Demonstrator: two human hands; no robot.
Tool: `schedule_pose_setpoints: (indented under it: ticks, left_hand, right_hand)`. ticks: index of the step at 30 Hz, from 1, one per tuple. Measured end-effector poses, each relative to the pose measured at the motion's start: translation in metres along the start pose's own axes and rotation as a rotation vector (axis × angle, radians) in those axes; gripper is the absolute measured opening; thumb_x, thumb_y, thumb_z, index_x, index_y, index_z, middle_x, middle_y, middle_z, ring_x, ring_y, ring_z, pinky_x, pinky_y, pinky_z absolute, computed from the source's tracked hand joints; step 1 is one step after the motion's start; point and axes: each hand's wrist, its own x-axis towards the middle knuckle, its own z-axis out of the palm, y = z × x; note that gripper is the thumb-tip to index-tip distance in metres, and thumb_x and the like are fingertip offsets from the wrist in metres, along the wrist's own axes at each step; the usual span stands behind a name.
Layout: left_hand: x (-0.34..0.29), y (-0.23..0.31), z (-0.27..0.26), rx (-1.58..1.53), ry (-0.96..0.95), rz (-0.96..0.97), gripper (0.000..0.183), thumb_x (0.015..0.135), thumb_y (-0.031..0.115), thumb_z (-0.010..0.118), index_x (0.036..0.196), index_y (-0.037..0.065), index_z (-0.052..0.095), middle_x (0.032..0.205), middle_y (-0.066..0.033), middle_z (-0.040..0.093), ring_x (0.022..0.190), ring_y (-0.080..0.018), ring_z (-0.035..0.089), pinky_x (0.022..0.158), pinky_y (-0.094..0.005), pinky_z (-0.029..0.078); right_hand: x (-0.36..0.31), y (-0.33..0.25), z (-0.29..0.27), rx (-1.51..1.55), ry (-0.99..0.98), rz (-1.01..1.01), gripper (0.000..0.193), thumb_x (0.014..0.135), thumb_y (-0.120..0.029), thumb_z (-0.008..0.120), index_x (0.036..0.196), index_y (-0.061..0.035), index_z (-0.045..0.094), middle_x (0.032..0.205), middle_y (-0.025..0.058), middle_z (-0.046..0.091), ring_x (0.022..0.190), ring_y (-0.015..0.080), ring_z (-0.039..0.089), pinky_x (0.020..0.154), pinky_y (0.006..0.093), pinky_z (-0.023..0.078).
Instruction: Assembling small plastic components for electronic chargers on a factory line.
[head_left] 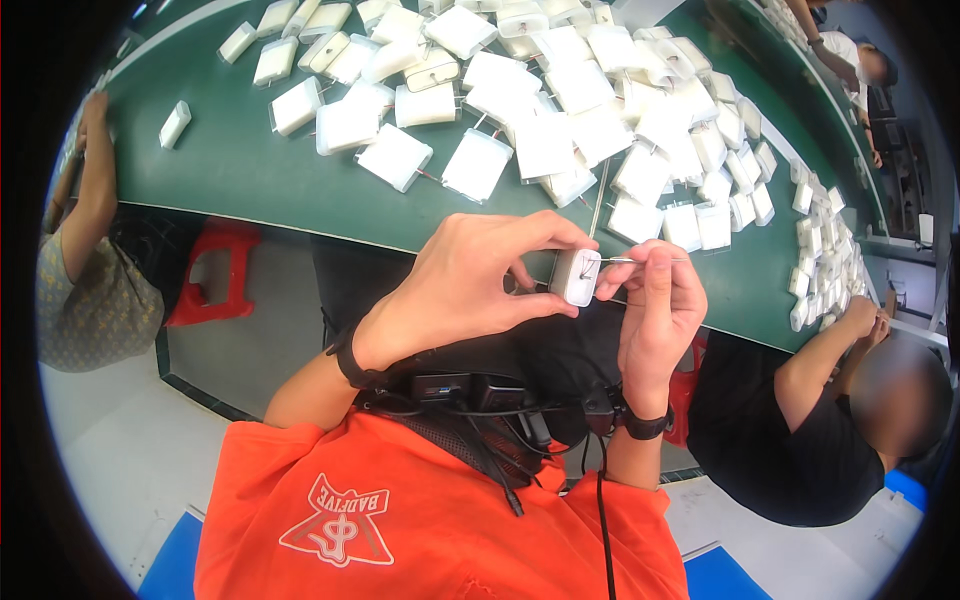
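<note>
Near the front edge of the green table, my left hand [490, 268] is closed around a small white plastic case [577, 277], pinched between thumb and fingers. The case's narrow end faces right, and thin dark lines like wires show on it. A slim metal tool, like tweezers [622, 261], is pinched in my right hand [660, 310], and its tip meets or nearly meets that end. Whether the tip touches cannot be made out. Just beyond my hands lie many similar white cases [478, 165], some with short wires sticking out.
The green table [230, 185] curves across the view, with a lone white case [174, 125] at left. Another heap of cases [820, 250] lies at right beside a seated person in black [760, 430]. A person at left sits by a red stool [240, 270]. Cables hang at my chest.
</note>
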Motion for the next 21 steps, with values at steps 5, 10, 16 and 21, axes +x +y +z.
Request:
schedule_pose_setpoints:
  ticks: [5, 10, 16, 21]
  left_hand:
    - [0.000, -0.001, 0.000, -0.067, 0.016, 0.030, 0.052, 0.080, 0.008, 0.096, 0.129, 0.007, 0.078, 0.122, -0.0063, 0.082, 0.097, -0.0197, 0.082, 0.070, -0.0290, 0.067]
    - [0.002, -0.002, 0.000, -0.049, 0.013, 0.043, 0.050, 0.079, 0.006, 0.095, 0.126, 0.007, 0.078, 0.123, -0.0058, 0.082, 0.091, -0.0195, 0.081, 0.069, -0.0289, 0.067]
    - [0.003, 0.000, -0.001, -0.052, 0.010, 0.046, 0.050, 0.079, 0.005, 0.095, 0.127, 0.008, 0.079, 0.120, -0.0050, 0.083, 0.091, -0.0193, 0.081, 0.069, -0.0286, 0.067]
    - [0.001, 0.001, -0.002, -0.041, 0.007, 0.038, 0.050, 0.078, 0.006, 0.095, 0.125, 0.007, 0.079, 0.119, -0.0054, 0.083, 0.089, -0.0192, 0.081, 0.069, -0.0287, 0.066]
  right_hand:
    - [0.002, -0.004, 0.000, 0.065, -0.005, 0.096, 0.029, 0.118, -0.020, 0.056, 0.113, 0.0062, 0.067, 0.089, 0.0158, 0.075, 0.073, 0.0238, 0.075, 0.071, 0.0357, 0.061]
    - [0.002, -0.024, 0.002, 0.444, -0.104, 0.291, 0.028, 0.120, -0.021, 0.050, 0.107, 0.0015, 0.061, 0.083, 0.0137, 0.070, 0.066, 0.0214, 0.069, 0.069, 0.0377, 0.060]
    - [0.018, -0.049, 0.020, 0.052, -0.041, -0.257, 0.033, 0.120, -0.020, 0.041, 0.094, -0.0049, 0.054, 0.089, 0.0095, 0.063, 0.075, 0.0189, 0.063, 0.077, 0.0404, 0.058]
    - [0.019, -0.057, 0.005, -0.538, -0.190, -0.003, 0.009, 0.108, -0.006, 0.067, 0.105, 0.0022, 0.069, 0.091, 0.0040, 0.066, 0.068, 0.0100, 0.049, 0.067, 0.0251, 0.044]
